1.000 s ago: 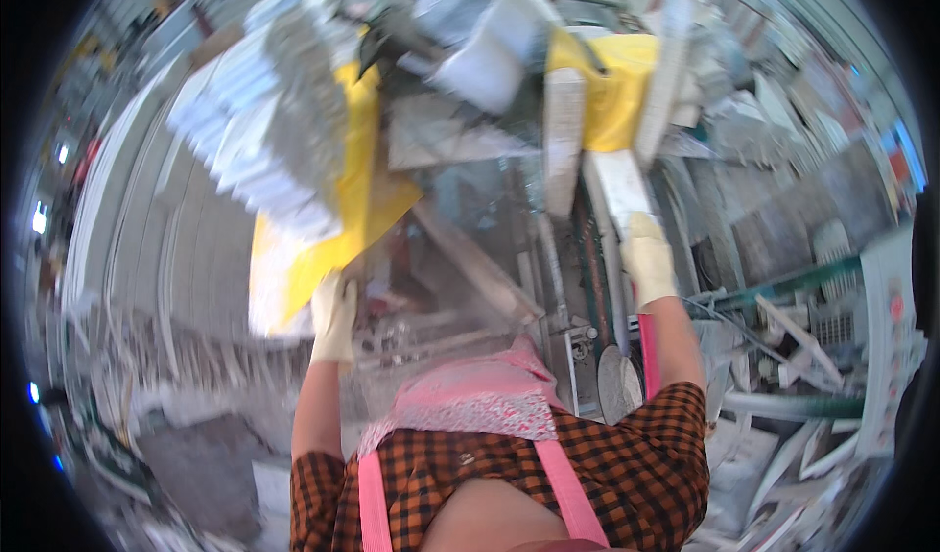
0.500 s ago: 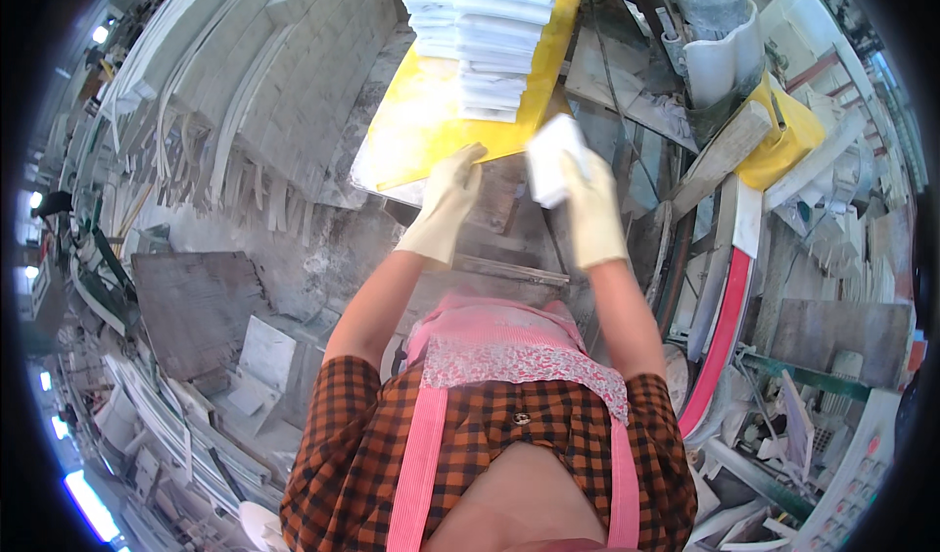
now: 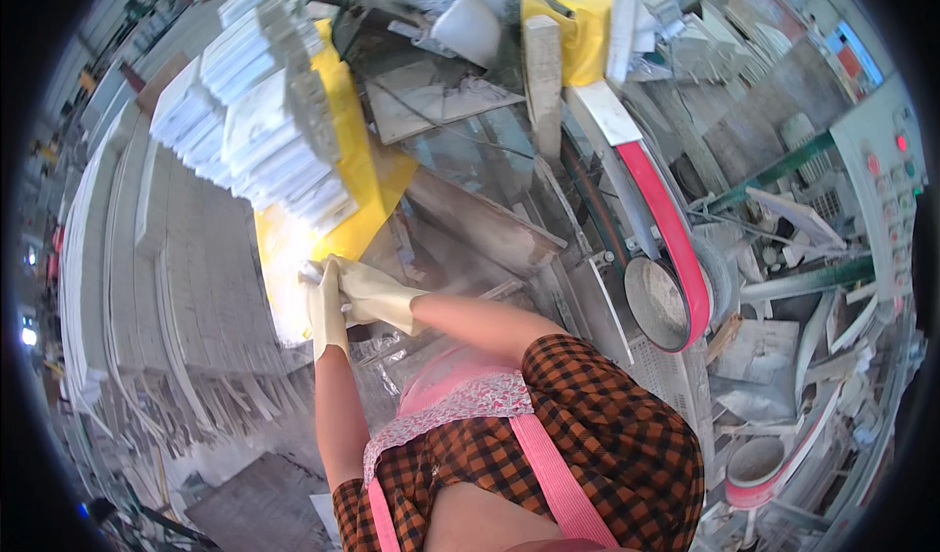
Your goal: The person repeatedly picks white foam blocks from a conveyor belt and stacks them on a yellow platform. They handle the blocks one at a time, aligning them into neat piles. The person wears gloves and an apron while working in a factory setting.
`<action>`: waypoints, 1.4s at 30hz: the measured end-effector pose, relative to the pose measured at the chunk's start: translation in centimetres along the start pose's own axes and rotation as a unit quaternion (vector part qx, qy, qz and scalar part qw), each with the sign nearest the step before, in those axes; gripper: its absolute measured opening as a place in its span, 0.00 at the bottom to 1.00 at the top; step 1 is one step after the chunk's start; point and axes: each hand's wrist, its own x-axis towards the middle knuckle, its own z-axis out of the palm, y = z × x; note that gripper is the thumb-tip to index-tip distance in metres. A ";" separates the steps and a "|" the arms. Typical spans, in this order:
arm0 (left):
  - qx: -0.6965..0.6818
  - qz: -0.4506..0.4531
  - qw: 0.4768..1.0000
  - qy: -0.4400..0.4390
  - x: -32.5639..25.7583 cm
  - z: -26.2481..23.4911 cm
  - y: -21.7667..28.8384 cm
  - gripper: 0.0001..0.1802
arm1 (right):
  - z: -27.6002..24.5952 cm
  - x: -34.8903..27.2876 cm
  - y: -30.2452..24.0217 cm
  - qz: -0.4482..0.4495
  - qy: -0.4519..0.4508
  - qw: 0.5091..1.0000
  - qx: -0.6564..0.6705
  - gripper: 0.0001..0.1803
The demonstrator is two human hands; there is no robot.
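Observation:
My left hand (image 3: 328,302), in a cream rubber glove, is closed at the near edge of a yellow sheet (image 3: 368,194). My right hand (image 3: 377,294), gloved the same way, reaches across and meets it, fingers curled. A small whitish bit shows between the gloves, but what they hold is mostly hidden and washed out by glare. Just beyond my hands, stacks of thin white stone tiles (image 3: 279,145) stand on the yellow sheet.
Long grey stone strips (image 3: 186,248) lean in rows at the left. To the right runs a sanding machine's red belt (image 3: 676,229) around a wheel (image 3: 656,302). A yellow cloth (image 3: 578,28) hangs behind a wooden post (image 3: 543,82). A control panel (image 3: 881,175) stands far right.
My view has turned right, shifting the tile stacks leftward. My right hand, which held a white tile apart from the left, has come against my left hand; the tile is no longer plainly visible.

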 end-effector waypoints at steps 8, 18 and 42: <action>0.069 0.013 0.995 0.069 2.2 1.7 -1.4 0.30 | -21.8 -12.5 3.0 0.154 -0.003 0.953 -0.260 0.21; 0.098 0.020 0.992 0.073 4.1 0.2 -3.2 0.26 | -40.9 -29.3 9.2 0.122 -0.277 0.750 -0.589 0.11; 0.325 0.024 0.925 0.196 2.3 2.4 -1.0 0.26 | -40.0 -30.7 12.4 0.029 -0.128 0.798 -0.588 0.09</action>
